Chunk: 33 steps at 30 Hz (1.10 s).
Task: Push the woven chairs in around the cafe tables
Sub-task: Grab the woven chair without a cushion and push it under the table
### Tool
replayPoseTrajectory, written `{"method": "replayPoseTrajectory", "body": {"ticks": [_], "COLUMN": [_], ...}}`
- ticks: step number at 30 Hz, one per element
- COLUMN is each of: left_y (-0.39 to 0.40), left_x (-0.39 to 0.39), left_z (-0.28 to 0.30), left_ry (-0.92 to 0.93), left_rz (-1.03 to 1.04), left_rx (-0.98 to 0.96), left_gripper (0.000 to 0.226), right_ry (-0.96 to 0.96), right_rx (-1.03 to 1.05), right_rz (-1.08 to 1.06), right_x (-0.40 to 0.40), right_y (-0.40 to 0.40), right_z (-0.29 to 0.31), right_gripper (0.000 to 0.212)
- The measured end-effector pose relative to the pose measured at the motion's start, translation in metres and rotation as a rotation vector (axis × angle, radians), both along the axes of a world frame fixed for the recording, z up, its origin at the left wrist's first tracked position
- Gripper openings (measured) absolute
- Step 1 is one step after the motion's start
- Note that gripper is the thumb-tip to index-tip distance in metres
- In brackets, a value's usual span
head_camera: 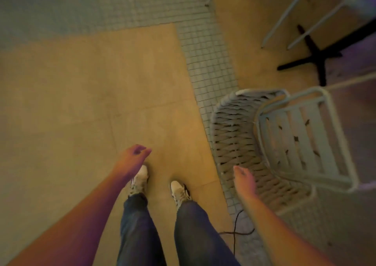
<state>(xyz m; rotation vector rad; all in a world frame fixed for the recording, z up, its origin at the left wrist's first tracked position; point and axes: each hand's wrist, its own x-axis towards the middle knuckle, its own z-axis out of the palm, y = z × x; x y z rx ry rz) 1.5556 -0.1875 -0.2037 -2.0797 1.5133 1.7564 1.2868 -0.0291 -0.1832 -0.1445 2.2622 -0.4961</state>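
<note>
A pale woven chair (pixel 240 135) with a slatted seat (pixel 301 141) stands at the right, its curved woven back towards me. My right hand (pixel 244 181) hovers just left of the chair's back, fingers apart, holding nothing; I cannot tell if it touches the weave. My left hand (pixel 134 158) hangs over the floor near my left shoe, fingers loosely curled and empty. The black cross-shaped table base (pixel 317 60) sits beyond the chair at the upper right; the tabletop is out of view.
The legs of a second pale chair (pixel 284 15) stand at the top right beside the table base. A strip of small grey tiles (pixel 205 62) runs between tan floor slabs. A thin black cable (pixel 236 233) lies on the floor by my right leg.
</note>
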Motion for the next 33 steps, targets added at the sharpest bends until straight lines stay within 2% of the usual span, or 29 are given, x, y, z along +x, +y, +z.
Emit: {"method": "replayPoseTrajectory", "body": {"ticks": [4, 8, 12, 14, 21, 25, 30, 33], "left_y": [-0.042, -0.049, -0.028, -0.009, 0.057, 0.083, 0.085, 0.071], "left_x": [-0.028, -0.077, -0.139, -0.169, -0.243, -0.276, -0.314, -0.338], "left_z": [-0.026, -0.037, -0.052, -0.064, -0.137, -0.211, -0.355, -0.431], "left_ry": [0.058, 0.07, 0.057, 0.056, 0.062, 0.102, 0.139, 0.188], "left_rz": [-0.068, -0.188, -0.32, -0.36, -0.328, -0.22, -0.109, -0.05], "left_rx": [0.118, 0.199, 0.265, 0.281, 0.369, 0.441, 0.463, 0.442], "left_gripper": [0.032, 0.02, 0.017, 0.02, 0.04, 0.046, 0.048, 0.049], "right_ry": [-0.137, -0.215, -0.296, -0.31, -0.353, -0.409, -0.48, -0.492], "right_rx": [-0.05, -0.143, -0.244, -0.266, -0.364, -0.481, -0.624, -0.764], "right_rz": [-0.484, -0.844, -1.093, -1.181, -1.347, -1.51, -1.721, -1.8], "right_x": [0.022, 0.036, 0.03, 0.024, 0.005, -0.003, -0.028, -0.044], "right_y": [0.008, 0.022, 0.052, 0.072, 0.129, 0.133, 0.102, 0.086], "right_z": [-0.023, -0.031, -0.05, -0.063, -0.139, -0.222, -0.369, -0.449], "right_gripper": [0.039, 0.02, 0.031, 0.026, 0.037, 0.038, 0.024, 0.03]}}
